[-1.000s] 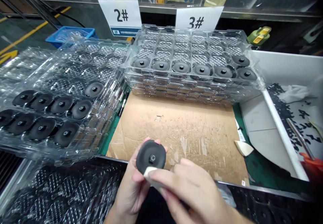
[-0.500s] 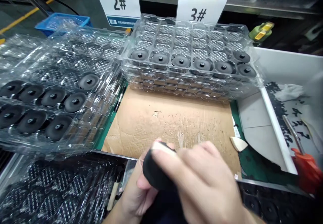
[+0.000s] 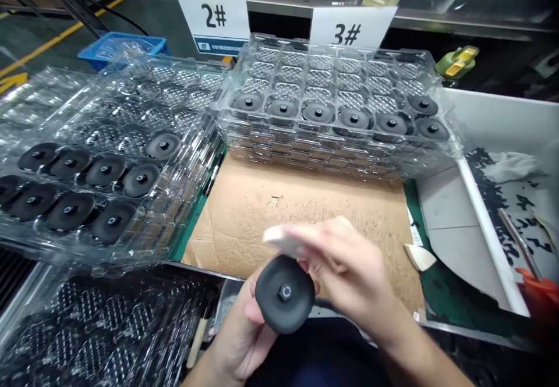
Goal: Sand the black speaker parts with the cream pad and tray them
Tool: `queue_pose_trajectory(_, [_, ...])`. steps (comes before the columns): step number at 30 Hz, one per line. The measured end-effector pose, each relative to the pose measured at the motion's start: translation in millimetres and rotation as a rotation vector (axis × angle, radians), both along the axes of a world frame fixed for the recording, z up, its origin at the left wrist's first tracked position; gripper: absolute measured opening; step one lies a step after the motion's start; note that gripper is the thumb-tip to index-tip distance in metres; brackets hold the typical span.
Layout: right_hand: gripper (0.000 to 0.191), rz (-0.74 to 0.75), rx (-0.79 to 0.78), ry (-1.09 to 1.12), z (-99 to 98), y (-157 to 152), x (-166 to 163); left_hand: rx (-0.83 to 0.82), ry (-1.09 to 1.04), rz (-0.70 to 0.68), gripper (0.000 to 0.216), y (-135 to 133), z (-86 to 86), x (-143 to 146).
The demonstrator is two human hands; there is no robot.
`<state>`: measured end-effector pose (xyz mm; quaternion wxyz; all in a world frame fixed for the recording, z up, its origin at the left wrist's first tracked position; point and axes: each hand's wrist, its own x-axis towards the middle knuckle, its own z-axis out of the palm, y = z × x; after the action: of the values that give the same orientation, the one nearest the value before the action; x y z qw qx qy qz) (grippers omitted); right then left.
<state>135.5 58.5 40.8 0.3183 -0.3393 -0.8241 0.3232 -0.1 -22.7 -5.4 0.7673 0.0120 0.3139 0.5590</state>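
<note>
My left hand (image 3: 242, 340) grips a round black rubber-like part (image 3: 277, 305) by its edge. The part's dished face, with a small ringed stub in the centre, is turned up toward me. Just above it, my right hand (image 3: 349, 265) is closed on a pale flat piece (image 3: 279, 234), blurred by motion, its kind unclear. The pale piece is by the part's far rim; whether they touch I cannot tell. Similar black parts (image 3: 114, 220) sit in the left clear plastic tray (image 3: 174, 198), and more fill the front row of the far tray (image 3: 305, 137).
Cardboard (image 3: 244, 201) covers the bench in front of me. A cream wedge (image 3: 420, 257) lies at its right edge, beside a white bin (image 3: 493, 241) with black scraps and a red-handled tool (image 3: 539, 285). More trays (image 3: 109, 311) stand lower left. Paper signs (image 3: 213, 20) hang behind.
The black part has been turned from edge-on to face up. My right hand has lifted off it slightly with the pale piece. The view has shifted a little.
</note>
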Motion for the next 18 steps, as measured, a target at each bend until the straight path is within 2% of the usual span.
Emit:
queue_pose_trajectory(2, [0.026,-0.212,-0.135,-0.036,-21.1,2,13,0.057,-0.094,-0.017,0.061,3,2.5,1])
queue_pose_trajectory(3, [0.026,-0.25,-0.171,-0.062,-34.0,-1,19,0.08,-0.135,-0.021,0.058,4,3.3,1])
queue_pose_trajectory(7, [0.028,-0.095,-0.193,-0.19,-83.0,-23,33,0.106,-0.176,-0.011,0.054,7,2.7,-1])
queue_pose_trajectory(9, [0.028,-0.079,-0.189,-0.221,-90.4,-29,35,0.098,-0.176,-0.018,0.054,7,1.3,-1])
queue_pose_trajectory(11, [0.027,-0.137,-0.204,-0.219,-79.0,-26,36,0.09,-0.165,-0.017,0.052,7,0.2,0])
queue_pose_trajectory(15, [0.028,-0.325,-0.133,-0.027,-22.1,-19,18,0.08,-0.102,0.032,0.05,5,0.0,5])
queue_pose_trajectory(16, [0.029,-0.286,-0.07,0.041,-8.7,-20,11,0.074,-0.093,0.03,0.047,5,-0.2,5])
queue_pose_trajectory(18, [0.03,-0.077,0.033,0.109,9.2,-25,-2,0.056,-0.071,0.02,0.039,5,-1.2,3])
